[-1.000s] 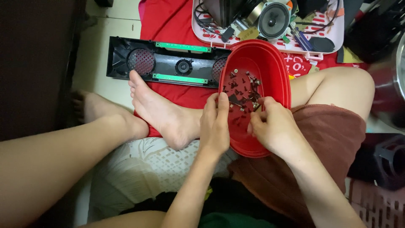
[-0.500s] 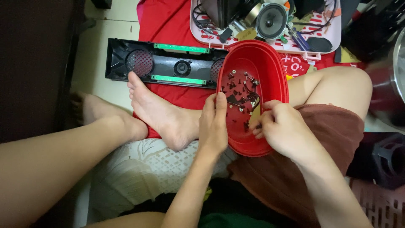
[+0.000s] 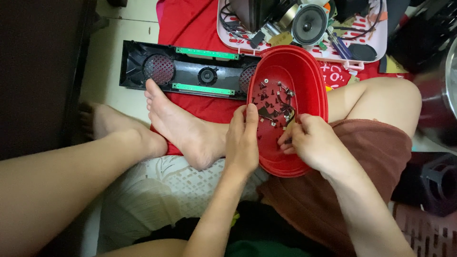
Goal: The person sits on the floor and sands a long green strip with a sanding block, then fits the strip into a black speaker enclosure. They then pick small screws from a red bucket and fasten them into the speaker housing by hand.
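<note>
On the person's lap, resting over the brown-shorted right thigh: one red oval plastic bowl (image 3: 304, 81), shallow, its floor strewn with small dark screws and bits of metal hardware (image 3: 272, 102).

Left hand (image 3: 243, 143): laid flat along the bowl's left rim, fingers extended and close together, fingertips reaching over the edge toward the hardware; it steadies the bowl and grips nothing else.

Right hand (image 3: 312, 143): inside the bowl at its lower right, fingers curled inward with thumb and fingertips drawn together among the loose parts; whether a screw is actually pinched between them cannot be told.

Beyond the bowl, on a red cloth (image 3: 185, 24) over the floor: one long black plastic speaker housing (image 3: 185, 71), open side up, with two round mesh grilles, a central round fitting and two green circuit strips. The person's bare foot (image 3: 176, 119) touches its near edge.

Farther back: one white patterned tray (image 3: 381, 45) holding a round grey speaker driver (image 3: 309, 24), wires, a blue-handled screwdriver (image 3: 339, 45) and assorted small parts.

At the right edge: part of a shiny metal pot (image 3: 440, 104).
</note>
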